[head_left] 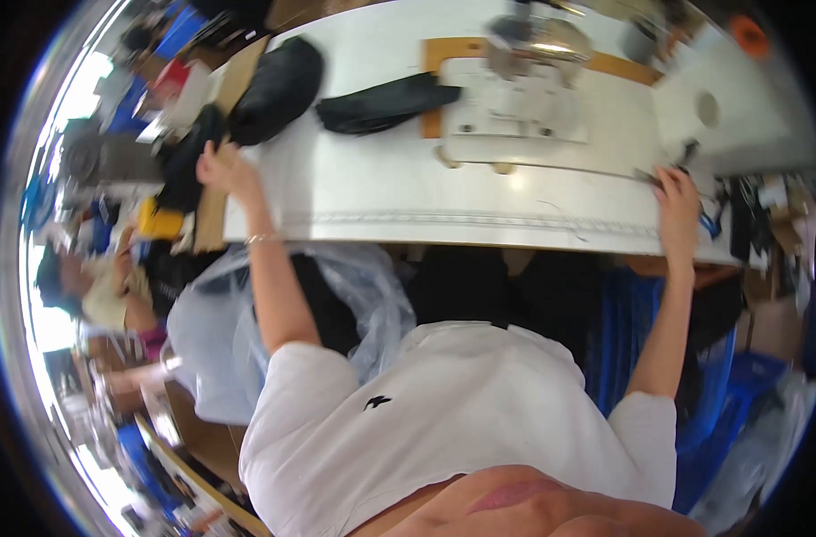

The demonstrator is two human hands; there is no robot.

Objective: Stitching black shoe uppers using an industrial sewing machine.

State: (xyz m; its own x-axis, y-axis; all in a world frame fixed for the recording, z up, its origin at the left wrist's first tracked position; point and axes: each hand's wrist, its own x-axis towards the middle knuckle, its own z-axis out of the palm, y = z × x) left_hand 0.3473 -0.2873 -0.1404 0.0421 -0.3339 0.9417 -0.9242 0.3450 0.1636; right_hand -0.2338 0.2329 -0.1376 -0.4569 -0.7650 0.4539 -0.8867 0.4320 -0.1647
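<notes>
At the left end of the white sewing table (336, 192), my left hand (230, 172) is at a piece of black cloth (191, 166) that droops over the table's edge. Motion blurs its fingers, so whether they grip the cloth is unclear. A bulky black cloth bundle (278, 89) lies just beyond that hand, and a flat folded black piece (381, 105) rests between it and the sewing machine. Over on the right, my right hand (678, 204) is closed around a thin, pointed metal tool (646, 176), mostly hidden by the fingers.
The sewing machine (538, 45) stands at the far side above a pale plate (515, 107). A ruler strip (426, 217) runs along the near edge. A clear plastic bag (215, 345) hangs below the table at left. Another person (112, 286) sits farther left.
</notes>
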